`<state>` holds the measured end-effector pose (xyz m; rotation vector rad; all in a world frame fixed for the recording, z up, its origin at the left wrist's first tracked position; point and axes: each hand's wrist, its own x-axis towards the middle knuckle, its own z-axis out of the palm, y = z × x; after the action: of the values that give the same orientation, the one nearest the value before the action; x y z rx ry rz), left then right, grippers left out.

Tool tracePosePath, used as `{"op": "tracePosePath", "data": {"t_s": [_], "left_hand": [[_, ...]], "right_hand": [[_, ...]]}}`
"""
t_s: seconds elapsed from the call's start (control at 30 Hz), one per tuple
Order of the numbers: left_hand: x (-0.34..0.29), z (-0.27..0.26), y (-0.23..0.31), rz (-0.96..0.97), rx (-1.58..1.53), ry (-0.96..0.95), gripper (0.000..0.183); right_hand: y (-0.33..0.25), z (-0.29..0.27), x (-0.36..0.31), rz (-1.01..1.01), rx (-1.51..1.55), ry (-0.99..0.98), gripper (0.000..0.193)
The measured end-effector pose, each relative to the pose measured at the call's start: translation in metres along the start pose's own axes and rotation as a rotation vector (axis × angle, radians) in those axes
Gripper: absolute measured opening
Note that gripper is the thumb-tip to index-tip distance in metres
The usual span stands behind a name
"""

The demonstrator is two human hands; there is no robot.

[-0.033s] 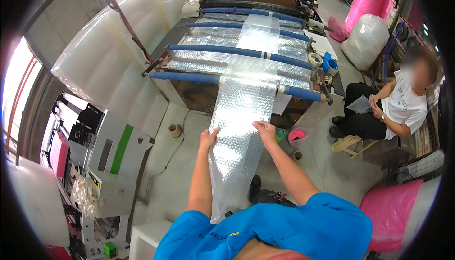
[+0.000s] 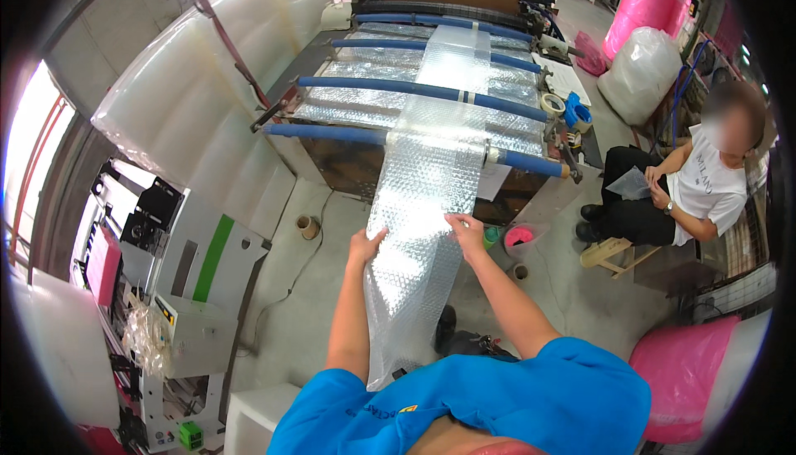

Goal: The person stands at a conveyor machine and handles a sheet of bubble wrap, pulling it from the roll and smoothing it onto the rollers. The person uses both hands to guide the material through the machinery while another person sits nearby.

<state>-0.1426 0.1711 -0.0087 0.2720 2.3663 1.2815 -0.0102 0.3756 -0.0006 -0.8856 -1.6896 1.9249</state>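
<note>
A long strip of clear bubble wrap [image 2: 423,186] comes over the blue rollers of a machine and hangs down toward my body. At its left edge my left hand [image 2: 365,248] is closed, with the thumb lying on top of the film. My right hand [image 2: 466,234] pinches the opposite edge, roughly level with the left. Between the two hands the sheet is stretched fairly flat and shines with glare. Its lower end narrows and droops close to my blue shirt.
Blue rollers [image 2: 332,134] cross the machine ahead. Large wrapped rolls [image 2: 199,65] stand left, above a grey machine with a green stripe [image 2: 213,258]. A seated person [image 2: 705,173] at right holds a clear bag. Cardboard cores [image 2: 308,227] and a pink-filled bin [image 2: 521,239] stand on the floor.
Both hands have shifted very slightly toward me along the bubble wrap. Their hold on its edges looks the same.
</note>
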Motion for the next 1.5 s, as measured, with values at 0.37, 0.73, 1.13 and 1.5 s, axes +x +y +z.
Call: {"op": "tracePosePath", "data": {"t_s": [0.37,0.73,1.13,1.5], "left_hand": [[-0.124,-0.012,-0.05,-0.001,-0.024,0.022,0.066],[-0.169,-0.041,-0.082,-0.133,-0.117,-0.119,0.058],[-0.21,-0.063,-0.084,-0.097,-0.043,0.161,0.044],[-0.215,-0.037,-0.132,0.036,0.042,0.153,0.047]], "right_hand": [[0.042,0.005,-0.134,0.165,-0.17,-0.236,0.02],[0.015,0.007,-0.201,0.206,0.078,-0.203,0.021],[0.026,0.014,-0.219,0.156,-0.129,-0.276,0.027],[0.067,0.018,-0.229,0.295,-0.206,-0.195,0.025]]}}
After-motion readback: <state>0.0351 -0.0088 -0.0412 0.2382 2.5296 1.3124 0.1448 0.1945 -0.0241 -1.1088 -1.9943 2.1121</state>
